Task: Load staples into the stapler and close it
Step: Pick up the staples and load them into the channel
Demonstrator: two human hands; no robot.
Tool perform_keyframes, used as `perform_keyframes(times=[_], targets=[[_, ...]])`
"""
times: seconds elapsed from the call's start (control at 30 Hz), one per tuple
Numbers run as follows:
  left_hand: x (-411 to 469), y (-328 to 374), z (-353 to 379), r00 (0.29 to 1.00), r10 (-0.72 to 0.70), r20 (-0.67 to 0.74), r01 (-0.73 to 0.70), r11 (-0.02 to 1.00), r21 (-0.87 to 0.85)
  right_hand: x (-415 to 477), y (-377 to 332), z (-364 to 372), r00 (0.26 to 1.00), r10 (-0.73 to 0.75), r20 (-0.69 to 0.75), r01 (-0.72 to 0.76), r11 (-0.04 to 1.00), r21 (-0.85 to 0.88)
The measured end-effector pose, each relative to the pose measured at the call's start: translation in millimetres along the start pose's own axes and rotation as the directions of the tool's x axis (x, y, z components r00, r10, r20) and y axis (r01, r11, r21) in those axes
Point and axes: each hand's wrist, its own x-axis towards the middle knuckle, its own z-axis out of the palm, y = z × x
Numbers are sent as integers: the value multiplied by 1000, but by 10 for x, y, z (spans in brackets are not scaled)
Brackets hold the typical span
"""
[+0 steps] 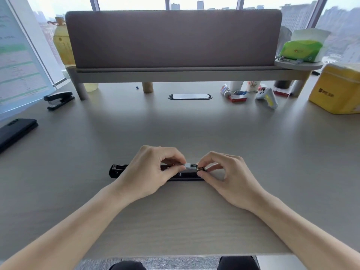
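Two bare hands over pale wood desk, grey divider panel and city windows behind. Black stapler lies opened flat near desk's front edge. Left hand pinches small grey piece at its middle; right hand grips metal end beside it.

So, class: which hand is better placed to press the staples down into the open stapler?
Probably the left hand: its fingers already pinch the staples above the stapler, while the right hand steadies its end.

High-rise office: desk divider, city windows.
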Motion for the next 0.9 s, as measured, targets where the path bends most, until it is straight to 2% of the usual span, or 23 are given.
perform_keyframes(times=[0.17,0.33,0.6,0.9], targets=[[13,15,-10,999,35,19,-36,998,44,-1,-14,-1,1000,2,-6,-2,1000,-5],[23,-14,8,990,131,55,-138,978,153,-2,-15,4,1000,0,-4,0,1000,-6],[-107,-183,-65,1000,7,9,-8,989,148,-3,-11,5,1000,19,-11,-19,1000,18],[-79,-141,38,999,25,34,-30,986,166,-5,-12,1,1000,12,-5,-11,999,31]])
